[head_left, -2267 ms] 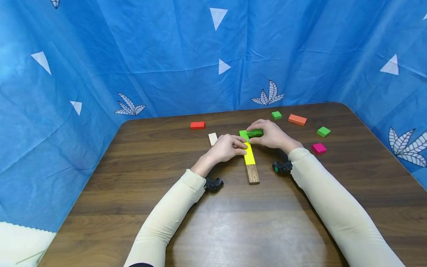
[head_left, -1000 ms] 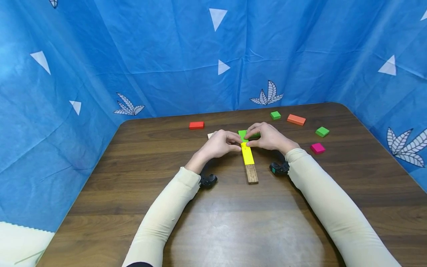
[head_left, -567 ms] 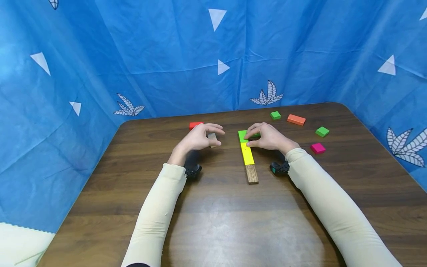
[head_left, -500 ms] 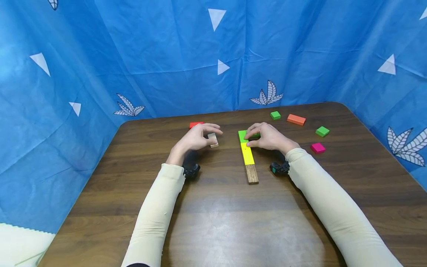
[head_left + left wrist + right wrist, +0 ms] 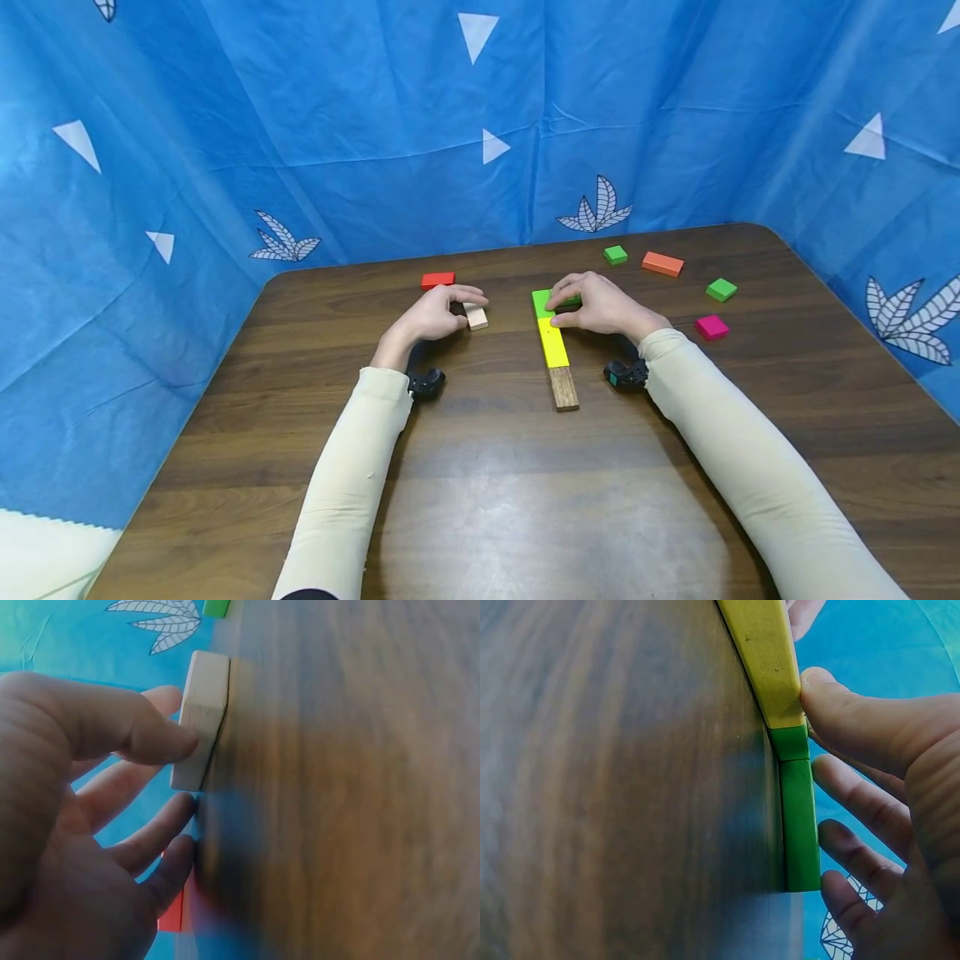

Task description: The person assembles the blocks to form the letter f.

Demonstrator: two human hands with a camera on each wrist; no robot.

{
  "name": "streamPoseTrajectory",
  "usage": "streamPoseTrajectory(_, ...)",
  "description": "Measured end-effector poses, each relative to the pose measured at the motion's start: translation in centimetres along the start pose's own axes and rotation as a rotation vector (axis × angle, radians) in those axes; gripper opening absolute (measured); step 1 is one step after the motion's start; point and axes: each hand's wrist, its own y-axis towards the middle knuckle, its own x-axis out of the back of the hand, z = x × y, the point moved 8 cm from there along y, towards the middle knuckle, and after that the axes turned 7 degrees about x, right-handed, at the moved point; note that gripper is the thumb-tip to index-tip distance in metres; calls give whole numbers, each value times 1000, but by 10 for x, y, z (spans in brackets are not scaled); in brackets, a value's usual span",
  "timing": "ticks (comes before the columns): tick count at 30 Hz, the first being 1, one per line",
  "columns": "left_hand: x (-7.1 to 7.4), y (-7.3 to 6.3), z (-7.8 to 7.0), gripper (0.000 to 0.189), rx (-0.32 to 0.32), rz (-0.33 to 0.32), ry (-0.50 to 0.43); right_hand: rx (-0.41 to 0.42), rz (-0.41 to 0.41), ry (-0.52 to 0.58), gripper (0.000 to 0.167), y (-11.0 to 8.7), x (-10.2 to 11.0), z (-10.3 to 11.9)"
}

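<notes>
At the table's middle left, my left hand [image 5: 432, 315] pinches a small cream wooden block [image 5: 476, 317]. In the left wrist view its thumb lies on the near face of the cream block [image 5: 201, 724], with a finger behind. My right hand [image 5: 603, 307] rests at the top of a row of flat blocks. That row runs from a green block [image 5: 542, 302] through a yellow block [image 5: 554, 346] to a brown wooden block [image 5: 564, 389]. A second green block [image 5: 801, 832] joins the row's top sideways, partly hidden in the head view. The right thumb touches the yellow block's edge.
A red block [image 5: 438, 280] lies just beyond the left hand. Farther right are two small green blocks [image 5: 616, 255], an orange block [image 5: 662, 264] and a magenta block [image 5: 712, 327]. A blue patterned curtain [image 5: 375, 125] stands along the table's back edge.
My left hand has left the row of blocks, moved left and taken hold of the cream block. The right hand has let its fingers settle at the green and yellow blocks' junction.
</notes>
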Motion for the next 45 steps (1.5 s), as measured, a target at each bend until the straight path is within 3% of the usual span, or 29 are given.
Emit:
streamPoseTrajectory(5, 2, -1, 3, 48, 7, 9, -32, 2, 1, -2, 32, 1, 0, 0)
streamPoseTrajectory(9, 5, 0, 5, 47, 30, -20, -67, 1, -2, 3, 32, 1, 2, 0)
streamPoseTrajectory(18, 9, 0, 13, 41, 143, -93, -74, 9, -5, 0, 32, 0, 1, 2)
streamPoseTrajectory(22, 9, 1, 13, 36, 129, -113, -76, 13, -5, 1, 32, 1, 1, 4)
streamPoseTrajectory(34, 6, 4, -1, 30, 116, -150, -43, -8, 3, 8, 32, -1, -1, 1)
streamPoseTrajectory(45, -3, 16, -18, 33, 143, -177, -52, 3, -6, 1, 32, 0, -1, 1)
